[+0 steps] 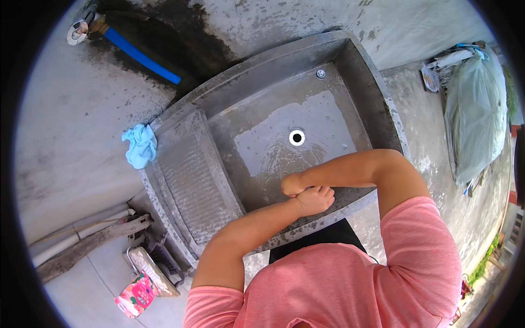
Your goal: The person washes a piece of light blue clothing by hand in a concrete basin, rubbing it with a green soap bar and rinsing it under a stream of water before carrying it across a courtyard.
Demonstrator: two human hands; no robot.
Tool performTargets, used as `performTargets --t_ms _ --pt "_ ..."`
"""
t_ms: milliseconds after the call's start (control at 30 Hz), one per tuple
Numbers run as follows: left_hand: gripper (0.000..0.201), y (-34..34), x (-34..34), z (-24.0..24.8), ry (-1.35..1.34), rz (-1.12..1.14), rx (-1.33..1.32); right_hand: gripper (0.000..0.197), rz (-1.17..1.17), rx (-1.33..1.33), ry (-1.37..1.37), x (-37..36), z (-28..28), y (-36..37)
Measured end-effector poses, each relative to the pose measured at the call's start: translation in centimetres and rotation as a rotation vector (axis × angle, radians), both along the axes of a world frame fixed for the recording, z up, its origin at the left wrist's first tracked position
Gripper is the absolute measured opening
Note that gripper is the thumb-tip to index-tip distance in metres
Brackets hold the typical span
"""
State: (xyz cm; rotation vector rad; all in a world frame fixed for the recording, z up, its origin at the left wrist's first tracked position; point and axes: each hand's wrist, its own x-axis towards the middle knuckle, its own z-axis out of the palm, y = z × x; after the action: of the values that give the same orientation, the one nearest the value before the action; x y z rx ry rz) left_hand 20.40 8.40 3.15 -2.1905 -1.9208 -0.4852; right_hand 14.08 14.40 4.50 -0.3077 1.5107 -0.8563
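Note:
Over the near side of a grey concrete sink (pixel 219 164), my two forearms cross at the wrists. My right hand (pixel 293 185) is closed in a fist, its knuckles toward the left. Just below and against it lies my left hand (pixel 316 200), its fingers bent and pressed together. Whatever either hand holds, if anything, is hidden. Shallow water with ripples (pixel 284 158) covers part of the basin floor beyond them. A white ring with a black centre (pixel 297 138) shows in the water, and a small round metal drain (pixel 321 74) sits near the far corner.
A ribbed washboard slope (pixel 186 169) forms the sink's left part. A light blue cloth (pixel 140 146) hangs on its left corner. A tap (pixel 79 31) with a blue hose (pixel 142 56) juts from the wall. Right stands a plastic bag (pixel 477 115); lower left, a pink packet (pixel 136 295).

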Motion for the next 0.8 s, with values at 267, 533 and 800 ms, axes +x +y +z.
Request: performTargets --t_ms 267,533,800 --pt "0.013 -0.8 -0.3 1.1 0.104 -0.019 -0.041 0.019 -0.015 0.038 0.067 0.5 0.4 -0.9" --pt "0.013 -1.3 -0.6 3.3 0.216 -0.066 -0.078 0.019 0.003 0.081 0.211 0.0 1.4 -1.8" --pt "0.014 3.5 0.6 6.3 0.402 -0.191 -0.146 0.019 -0.024 0.134 0.372 1.8 3.7 3.3"
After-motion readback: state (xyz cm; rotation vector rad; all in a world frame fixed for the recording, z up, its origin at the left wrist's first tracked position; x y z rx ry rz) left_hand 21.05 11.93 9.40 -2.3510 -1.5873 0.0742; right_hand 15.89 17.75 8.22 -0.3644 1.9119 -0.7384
